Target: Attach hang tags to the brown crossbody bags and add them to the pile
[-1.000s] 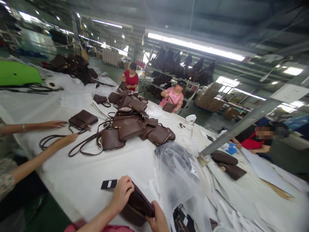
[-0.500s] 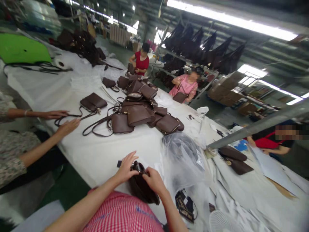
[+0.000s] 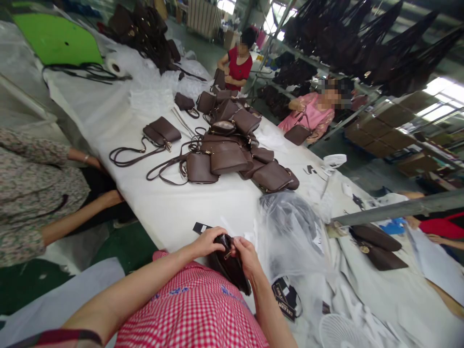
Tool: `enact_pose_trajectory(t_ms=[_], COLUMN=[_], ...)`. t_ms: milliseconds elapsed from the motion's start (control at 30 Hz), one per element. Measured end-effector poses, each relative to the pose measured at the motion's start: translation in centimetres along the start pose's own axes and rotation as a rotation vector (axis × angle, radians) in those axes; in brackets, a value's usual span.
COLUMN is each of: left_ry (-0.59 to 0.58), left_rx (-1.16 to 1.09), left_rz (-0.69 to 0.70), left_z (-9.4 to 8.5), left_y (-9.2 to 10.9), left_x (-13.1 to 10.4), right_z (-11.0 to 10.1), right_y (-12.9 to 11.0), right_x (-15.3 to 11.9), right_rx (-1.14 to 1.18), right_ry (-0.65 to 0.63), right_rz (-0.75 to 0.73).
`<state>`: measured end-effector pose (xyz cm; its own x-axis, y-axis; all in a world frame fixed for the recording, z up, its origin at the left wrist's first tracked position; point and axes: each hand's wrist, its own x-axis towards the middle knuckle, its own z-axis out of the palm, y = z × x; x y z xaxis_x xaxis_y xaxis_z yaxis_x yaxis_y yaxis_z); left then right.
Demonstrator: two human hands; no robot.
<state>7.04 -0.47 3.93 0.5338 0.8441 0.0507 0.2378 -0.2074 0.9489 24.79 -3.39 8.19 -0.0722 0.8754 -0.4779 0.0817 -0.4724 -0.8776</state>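
A dark brown leather handbag [image 3: 232, 273] lies close against my checked apron, its near part low between my arms. My left hand [image 3: 210, 242] is closed around the top end of the bag, thumb on the near side. My right hand [image 3: 247, 253] pinches the edge of that same end, near a small gold-coloured metal piece [image 3: 227, 255]. What exactly the right fingertips hold is partly hidden. A black tag [image 3: 201, 227] lies on the table just beyond my left hand.
A pile of brown handbags [image 3: 228, 154] fills the table's middle; one bag [image 3: 162, 130] lies apart with its strap spread. A clear plastic bag [image 3: 290, 237], black tags [image 3: 286, 297] and a white fan [image 3: 339, 331] are at right. A metal pole [image 3: 398, 209] slants nearby. Co-workers stand around.
My left fingers, spread before, are now closed on the bag's end. The right fingers now pinch its edge. At left, a co-worker's hands have drawn back from a strap. The view has shifted.
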Motion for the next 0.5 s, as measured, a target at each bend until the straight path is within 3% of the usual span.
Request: enact_pose_trajectory(t_ms=[100,200,300,400,500], left_ry=[0.045,0.151,0.157,0.148,0.131], left_rx=[-0.026,-0.145,-0.175,-0.100,0.001], left_rz=[-0.020,-0.090,-0.099,-0.065,-0.018], left_z=[0.9,1.5,1.3,0.8,0.5], left_y=[0.1,-0.1,-0.1,0.3,0.8], left_x=[-0.3,-0.5,-0.6,-0.7,-1.0], right_z=[-0.5,-0.9,-0.9,-0.9,-1.0], right_y=[-0.1,-0.5,-0.6,-0.3,0.2], right_x=[0.0,-0.1,-0.6,-1.2,-1.1], right_rx=[-0.250,-0.495,-0.422,-0.271,-0.276], right_ry=[-0.048,-0.011,-0.033,-0.061,-0.036], right_rz=[0.083,-0.027,-0.128,-0.112,-0.136])
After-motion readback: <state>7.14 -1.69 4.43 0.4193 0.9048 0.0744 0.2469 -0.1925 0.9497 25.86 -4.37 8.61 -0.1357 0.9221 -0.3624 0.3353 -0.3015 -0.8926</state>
